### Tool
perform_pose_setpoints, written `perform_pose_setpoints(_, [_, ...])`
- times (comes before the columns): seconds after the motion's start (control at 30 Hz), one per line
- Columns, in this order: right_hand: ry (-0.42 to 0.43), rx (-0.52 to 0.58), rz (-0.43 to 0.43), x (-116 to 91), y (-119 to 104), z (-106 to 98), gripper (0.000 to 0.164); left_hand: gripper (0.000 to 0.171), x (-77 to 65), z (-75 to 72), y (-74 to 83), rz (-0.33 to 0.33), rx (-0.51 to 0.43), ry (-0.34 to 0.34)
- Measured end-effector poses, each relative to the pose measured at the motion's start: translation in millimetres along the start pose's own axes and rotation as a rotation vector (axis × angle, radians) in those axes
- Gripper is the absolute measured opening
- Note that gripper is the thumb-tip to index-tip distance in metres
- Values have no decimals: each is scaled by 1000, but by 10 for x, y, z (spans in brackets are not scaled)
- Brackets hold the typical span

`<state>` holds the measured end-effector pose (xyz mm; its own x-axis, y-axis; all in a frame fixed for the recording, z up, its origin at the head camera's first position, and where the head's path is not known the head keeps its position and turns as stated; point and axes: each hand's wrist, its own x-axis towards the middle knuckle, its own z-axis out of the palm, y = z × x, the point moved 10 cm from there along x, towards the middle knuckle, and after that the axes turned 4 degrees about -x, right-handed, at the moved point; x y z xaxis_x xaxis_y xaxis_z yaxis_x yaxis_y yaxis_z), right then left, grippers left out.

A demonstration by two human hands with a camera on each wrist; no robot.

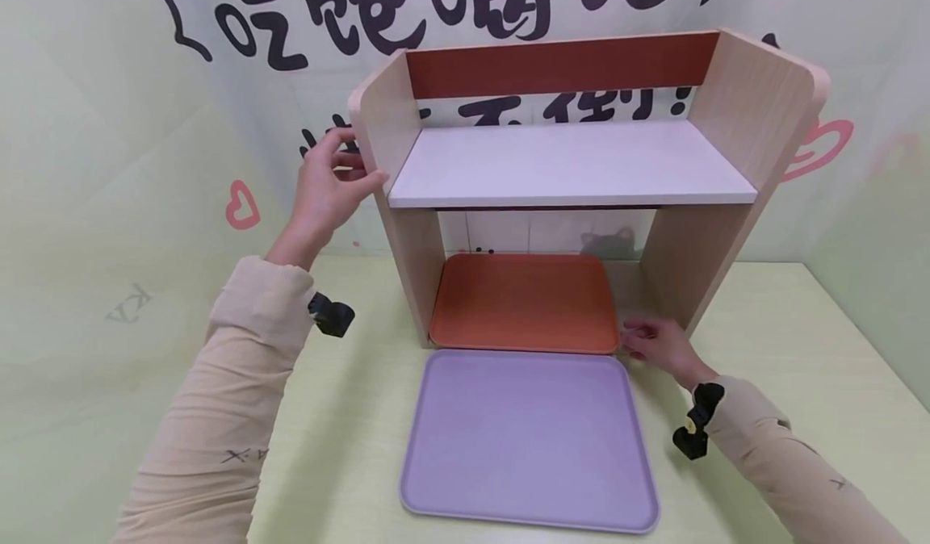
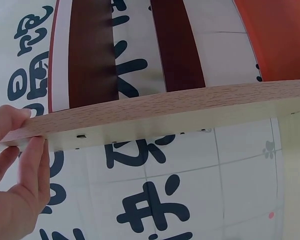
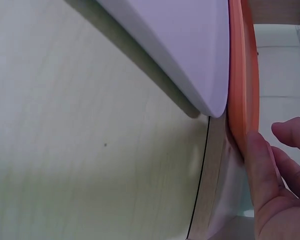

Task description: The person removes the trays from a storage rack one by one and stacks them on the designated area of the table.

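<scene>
In the head view, my left hand (image 1: 327,181) holds the left side panel (image 1: 392,124) of a small wooden shelf unit, thumb on one face and fingers on the other. The left wrist view shows this grip at the end of the panel (image 2: 155,110). An orange tray (image 1: 526,302) lies in the lower compartment. My right hand (image 1: 664,349) is at its front right corner, one digit touching the rim and the other fingers spread apart from it in the right wrist view. Directly in front lies a purple tray (image 1: 526,439), its back edge against the orange tray's front.
The unit's white middle shelf (image 1: 567,165) and red back board (image 1: 567,66) stand above the orange tray. Its right side panel (image 1: 697,245) rises beside my right hand. Behind the pale tabletop (image 1: 814,366) hangs a white cloth (image 1: 283,100) with black lettering.
</scene>
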<state>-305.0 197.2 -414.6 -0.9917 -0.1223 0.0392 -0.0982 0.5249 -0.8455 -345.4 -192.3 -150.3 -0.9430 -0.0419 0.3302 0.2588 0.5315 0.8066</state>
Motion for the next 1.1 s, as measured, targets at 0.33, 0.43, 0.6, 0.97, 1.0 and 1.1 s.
perform_pose_setpoints(0.33, [29, 79, 80, 112, 151, 83, 35, 54, 3, -3, 9, -1, 2, -5])
perform_pose_setpoints(0.43, [44, 103, 78, 126, 169, 99, 34, 54, 6, 2, 10, -2, -6, -7])
perform_pose_setpoints(0.6, [62, 134, 94, 151, 181, 132, 34, 54, 5, -4, -5, -10, -8, -4])
perform_pose_setpoints(0.97, [24, 162, 111, 137, 190, 180, 35, 54, 7, 2, -21, -19, -18, -8])
perform_pose_setpoints(1.0, [18, 169, 107, 127, 184, 183, 35, 55, 7, 2, -21, -19, -19, -7])
perform_pose_setpoints(1.1, [8, 170, 102, 89, 169, 184, 34, 55, 4, -1, -20, -16, -22, -4])
